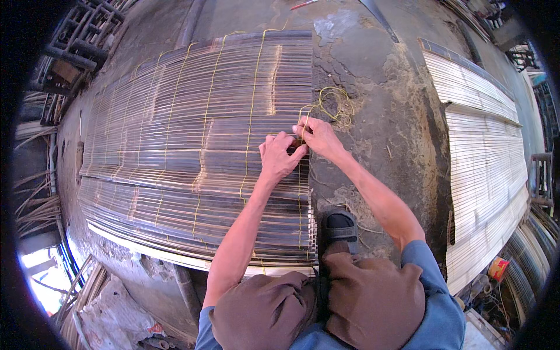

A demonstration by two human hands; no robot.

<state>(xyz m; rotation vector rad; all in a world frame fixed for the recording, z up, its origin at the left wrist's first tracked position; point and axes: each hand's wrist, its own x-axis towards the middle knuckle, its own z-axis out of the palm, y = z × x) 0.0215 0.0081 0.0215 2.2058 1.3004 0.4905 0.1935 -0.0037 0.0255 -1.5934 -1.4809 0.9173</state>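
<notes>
A wide mat of dark bamboo slats (192,140) lies on the ground, bound by several lines of yellow cord. My left hand (279,156) presses on the slats near the mat's right edge, fingers curled. My right hand (318,137) sits just beside it, pinching the yellow cord (332,105) at that edge. The cord's loose end lies coiled on the dirt just beyond my right hand. Both forearms reach in from below, over my knees.
A second, paler slat mat (484,146) lies to the right across a strip of bare dirt (379,116). My sandalled foot (340,226) rests by the dark mat's right edge. Loose bamboo sticks (35,204) lie at the left, a wooden frame (76,41) at top left.
</notes>
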